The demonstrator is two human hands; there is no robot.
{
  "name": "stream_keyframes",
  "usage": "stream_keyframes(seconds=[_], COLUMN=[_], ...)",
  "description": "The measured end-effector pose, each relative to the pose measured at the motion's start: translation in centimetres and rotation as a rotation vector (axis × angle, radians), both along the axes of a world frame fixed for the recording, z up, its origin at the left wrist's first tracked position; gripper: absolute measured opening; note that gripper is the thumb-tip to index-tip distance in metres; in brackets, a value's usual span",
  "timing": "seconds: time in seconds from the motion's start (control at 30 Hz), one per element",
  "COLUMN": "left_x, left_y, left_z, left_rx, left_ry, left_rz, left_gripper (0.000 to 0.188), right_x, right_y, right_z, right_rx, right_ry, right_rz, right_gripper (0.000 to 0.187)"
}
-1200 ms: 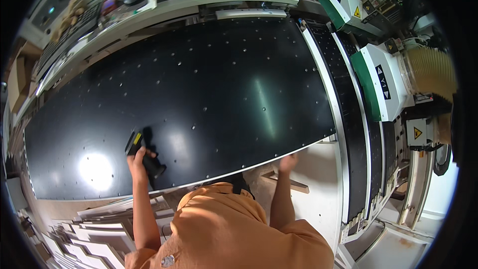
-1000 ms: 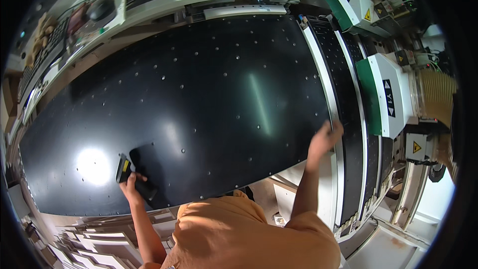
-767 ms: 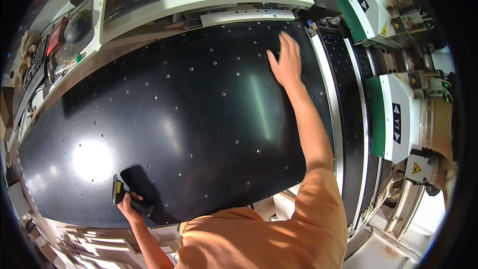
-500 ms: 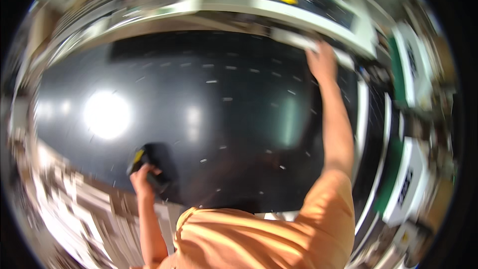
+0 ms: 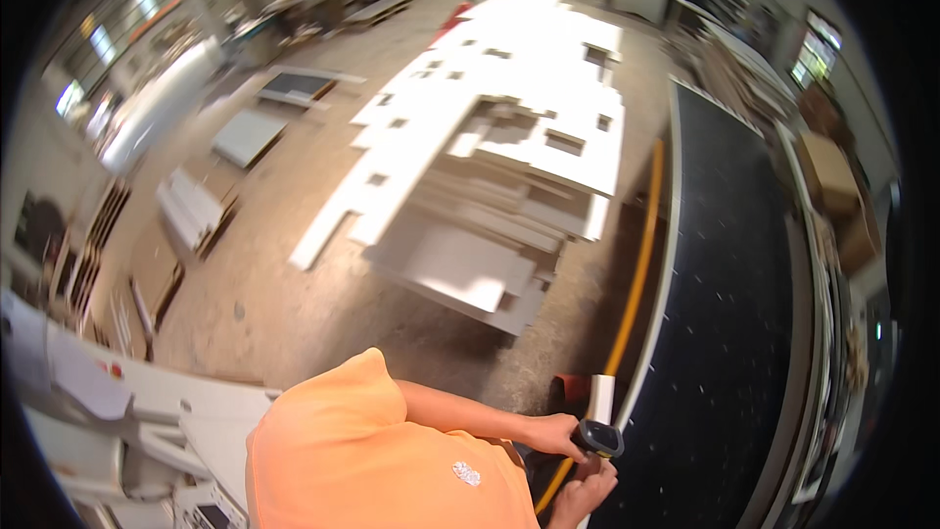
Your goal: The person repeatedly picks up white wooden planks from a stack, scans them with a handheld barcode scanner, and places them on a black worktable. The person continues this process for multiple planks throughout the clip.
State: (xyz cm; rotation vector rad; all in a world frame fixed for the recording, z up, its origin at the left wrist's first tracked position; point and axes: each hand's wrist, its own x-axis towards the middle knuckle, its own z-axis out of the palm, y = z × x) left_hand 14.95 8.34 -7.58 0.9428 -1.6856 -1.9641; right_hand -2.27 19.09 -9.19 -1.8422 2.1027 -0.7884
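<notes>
Scanner hd. (image 5: 598, 438) axis approx. L–R

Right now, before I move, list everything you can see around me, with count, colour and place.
Device: one, black, at the hands
Table: one, black with pale edge, right
Strip: one, yellow-orange, along the table's left side
Panels: many, mostly white, piled at centre
Slab: one, grey, left of the panels
Box: at least one, tan, far right
Floor: one, tan, left and centre
Window: one, bright, upper right
Background clutter: uncounted, mixed, too blurred to itemise
Shirt: one, orange, bottom centre
Left hand: one, bare, on the device
Right hand: one, bare, just below it
</notes>
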Motion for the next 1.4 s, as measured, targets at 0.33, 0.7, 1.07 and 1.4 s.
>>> stream_keyframes(seconds=[0.33, 0.7, 1.07, 1.4], left_x=[35.7, 65.8, 102.8, 107.1], left_y=[15.0, 18.4, 32.0, 55.0], left_z=[-7.0, -8.5, -17.0, -24.1], left_rx=[0.772, 0.606, 0.713, 1.674], left_ry=[0.046, 0.199, -0.798, -0.295], left_rz=[1.138, 1.453, 1.682, 2.543], left_gripper=[0.032, 0.034, 0.045, 0.058], right_x=[34.2, 57.9, 81.3, 131.7], right_y=[-1.8, -5.2, -15.1, -26.1], right_z=[-2.2, -12.9, -38.1, -20.1], right_rx=[0.297, 0.752, 1.336, 1.506], right_ry=[-0.018, -0.141, 0.249, -0.932], right_rz=[1.124, 0.989, 0.292, 0.701], right_gripper=[0.048, 0.055, 0.030, 0.039])
